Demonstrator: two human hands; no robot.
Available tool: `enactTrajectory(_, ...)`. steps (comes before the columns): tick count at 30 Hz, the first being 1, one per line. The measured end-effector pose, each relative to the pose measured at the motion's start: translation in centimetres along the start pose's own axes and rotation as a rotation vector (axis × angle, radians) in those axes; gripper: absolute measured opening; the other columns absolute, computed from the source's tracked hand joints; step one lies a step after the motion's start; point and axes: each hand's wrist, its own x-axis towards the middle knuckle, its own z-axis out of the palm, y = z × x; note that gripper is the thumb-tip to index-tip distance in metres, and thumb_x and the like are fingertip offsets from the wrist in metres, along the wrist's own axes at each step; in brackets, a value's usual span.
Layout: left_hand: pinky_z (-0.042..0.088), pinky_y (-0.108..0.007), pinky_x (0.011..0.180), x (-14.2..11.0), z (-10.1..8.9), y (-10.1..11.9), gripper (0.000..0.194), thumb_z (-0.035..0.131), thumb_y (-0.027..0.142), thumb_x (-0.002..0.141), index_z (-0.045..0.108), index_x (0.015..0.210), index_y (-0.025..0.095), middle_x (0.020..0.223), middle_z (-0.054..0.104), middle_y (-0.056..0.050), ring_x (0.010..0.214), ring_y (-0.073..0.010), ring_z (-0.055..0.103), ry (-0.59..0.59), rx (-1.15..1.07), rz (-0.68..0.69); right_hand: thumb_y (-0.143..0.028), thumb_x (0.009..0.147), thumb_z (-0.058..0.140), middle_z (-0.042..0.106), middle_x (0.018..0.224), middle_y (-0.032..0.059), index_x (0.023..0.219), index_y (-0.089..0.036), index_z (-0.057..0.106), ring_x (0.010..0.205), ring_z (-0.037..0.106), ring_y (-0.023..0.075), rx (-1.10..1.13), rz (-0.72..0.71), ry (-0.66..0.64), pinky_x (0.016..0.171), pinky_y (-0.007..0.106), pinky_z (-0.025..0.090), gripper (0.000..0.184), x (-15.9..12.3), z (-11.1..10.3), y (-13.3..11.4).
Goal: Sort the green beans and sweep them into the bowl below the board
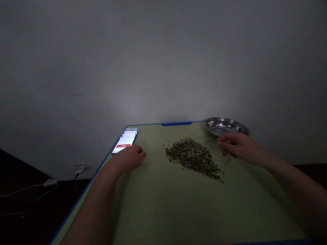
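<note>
A loose pile of small brown and green beans or seeds is spread over the middle of the table. My right hand is just right of it, over a clear, round dish that is faint against the tabletop. Its thumb and fingers are pinched together; whatever they hold is too small or hidden. Behind that hand stands a shiny steel bowl, partly covered by it. Left of the pile, my left hand rests with curled fingers, nothing visible in them, beside a phone with a lit screen.
The pale green table has a blue edge and a blue tab at its far side, close to a grey wall. A few beans lie scattered around the pile. Cables and a white plug are low at the left.
</note>
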Motion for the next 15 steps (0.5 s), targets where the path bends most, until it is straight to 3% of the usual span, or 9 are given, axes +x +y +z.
enactTrajectory(5,0.045,-0.027,0.047,-0.2,0.6,0.2,0.025,0.038,0.039,0.078,0.050,0.076,0.018,0.068,0.064,-0.008,0.052,-0.0177,0.060,-0.173,-0.036,-0.024,-0.038,0.080,0.054,0.062,0.060,0.0004,0.089,-0.017,0.061,0.043,0.050,0.0104,0.056,0.043,-0.099,0.041,0.024,0.040,0.024,-0.5,-0.7,0.8)
enactTrajectory(11,0.045,-0.027,0.048,-0.8,0.6,0.8,0.026,0.039,0.040,0.078,0.049,0.067,0.019,0.068,0.064,-0.009,0.054,-0.0180,0.060,-0.204,-0.038,-0.036,-0.032,0.080,0.054,0.061,0.063,0.0002,0.077,-0.019,0.054,0.040,0.046,0.0083,0.098,0.062,-0.134,0.038,0.022,0.037,0.014,-1.2,-0.7,2.8)
enactTrajectory(15,0.044,-0.027,0.049,-1.1,0.7,1.2,0.026,0.040,0.039,0.077,0.049,0.065,0.019,0.066,0.063,-0.008,0.054,-0.0177,0.059,-0.238,-0.052,-0.015,-0.027,0.079,0.054,0.061,0.060,-0.0009,0.082,-0.019,0.054,0.038,0.046,0.0083,0.071,0.103,-0.134,0.036,0.022,0.035,0.009,-1.4,-0.6,4.1)
